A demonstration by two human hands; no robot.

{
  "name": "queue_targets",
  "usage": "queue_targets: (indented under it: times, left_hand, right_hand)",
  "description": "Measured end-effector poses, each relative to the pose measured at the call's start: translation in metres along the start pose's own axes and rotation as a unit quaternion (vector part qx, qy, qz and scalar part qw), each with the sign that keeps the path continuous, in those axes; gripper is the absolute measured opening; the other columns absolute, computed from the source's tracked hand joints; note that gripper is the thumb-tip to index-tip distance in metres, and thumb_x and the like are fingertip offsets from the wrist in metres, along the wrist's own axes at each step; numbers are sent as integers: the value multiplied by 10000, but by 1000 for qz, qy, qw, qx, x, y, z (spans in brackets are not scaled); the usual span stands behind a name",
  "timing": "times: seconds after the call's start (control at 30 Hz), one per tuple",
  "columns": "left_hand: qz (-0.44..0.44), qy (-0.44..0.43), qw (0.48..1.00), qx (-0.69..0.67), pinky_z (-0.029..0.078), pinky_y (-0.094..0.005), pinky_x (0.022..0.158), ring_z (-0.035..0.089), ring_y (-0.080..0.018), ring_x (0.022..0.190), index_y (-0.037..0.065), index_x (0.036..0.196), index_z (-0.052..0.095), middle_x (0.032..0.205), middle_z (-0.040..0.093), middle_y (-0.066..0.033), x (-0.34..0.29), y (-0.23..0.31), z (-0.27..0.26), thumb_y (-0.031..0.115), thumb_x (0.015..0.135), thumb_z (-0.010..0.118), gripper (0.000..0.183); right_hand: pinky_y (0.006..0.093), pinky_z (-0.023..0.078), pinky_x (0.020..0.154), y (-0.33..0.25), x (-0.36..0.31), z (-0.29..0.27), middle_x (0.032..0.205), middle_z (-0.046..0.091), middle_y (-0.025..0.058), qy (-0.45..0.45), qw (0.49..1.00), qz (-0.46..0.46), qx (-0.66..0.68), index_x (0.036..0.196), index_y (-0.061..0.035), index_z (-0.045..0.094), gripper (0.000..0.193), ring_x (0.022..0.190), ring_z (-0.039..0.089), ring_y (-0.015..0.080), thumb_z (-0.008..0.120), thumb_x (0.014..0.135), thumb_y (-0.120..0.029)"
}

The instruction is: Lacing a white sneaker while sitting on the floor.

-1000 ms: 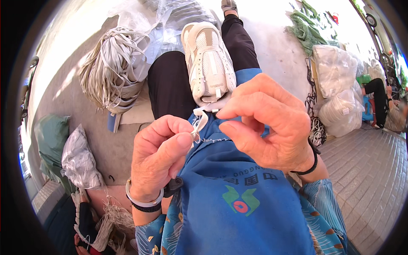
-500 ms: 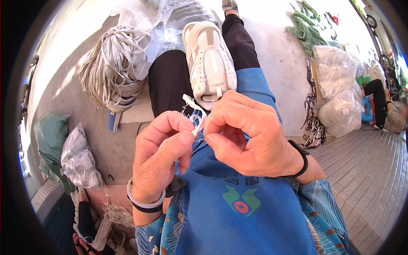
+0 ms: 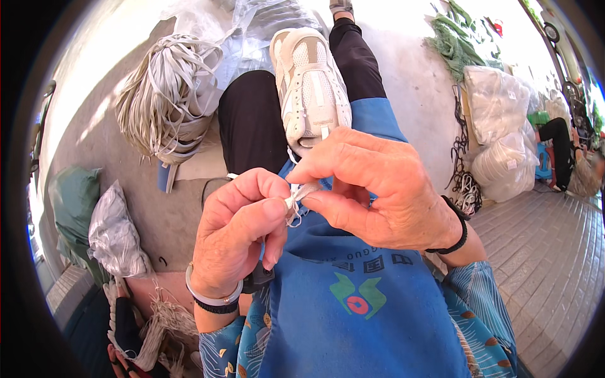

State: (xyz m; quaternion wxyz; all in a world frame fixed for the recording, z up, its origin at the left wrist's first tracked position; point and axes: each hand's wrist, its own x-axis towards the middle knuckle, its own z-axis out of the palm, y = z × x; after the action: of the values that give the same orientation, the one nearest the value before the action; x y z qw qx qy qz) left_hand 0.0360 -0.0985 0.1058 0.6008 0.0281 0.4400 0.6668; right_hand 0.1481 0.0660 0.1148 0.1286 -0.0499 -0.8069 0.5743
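Note:
Between thumb and fingertips, my left hand (image 3: pixel 236 230) pinches a short white strip (image 3: pixel 292 203) with fine loose threads hanging from it. My right hand (image 3: pixel 378 192) is closed on the same strip from the other side, thumb below and forefinger above. Both pairs of fingertips nearly meet over the blue apron (image 3: pixel 328 283) on my lap. Just beyond them a white and beige shoe (image 3: pixel 312 94) rests between my legs, its heel toward me and its eyelets unlaced. The right fingers partly cover the strip and the heel edge.
A big bundle of pale flat laces (image 3: pixel 167 94) lies at the left, above a green bag (image 3: pixel 77 195) and a grey plastic bag (image 3: pixel 120 236). At the right are dark cords (image 3: pixel 460 138), clear-wrapped packs (image 3: pixel 498 107) and green netting (image 3: pixel 457 41). Another person's leg (image 3: pixel 554 148) shows far right.
My right hand has moved slightly left and now grips the strip by the left fingertips. The strip's raised end has dropped down between the hands.

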Motion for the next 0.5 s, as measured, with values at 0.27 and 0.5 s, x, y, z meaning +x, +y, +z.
queue_targets:
  times: [0.27,0.5]
  left_hand:
    - [43,44,991,120,328,-161,402,423,-14,461,19,869,543,681,528,19,-4,0,6,87,849,613,100]
    - [144,58,969,193,311,-156,475,433,-14,562,8,860,560,793,516,4,-5,-5,9,16,829,625,72]
  right_hand:
    - [182,373,436,7,-4,2,829,579,47,-3,999,-32,2,881,-22,649,196,542,504,50,666,705,60]
    - [196,366,405,-4,-5,4,793,573,52,95,989,-65,-89,800,-40,662,190,545,491,64,700,639,53]
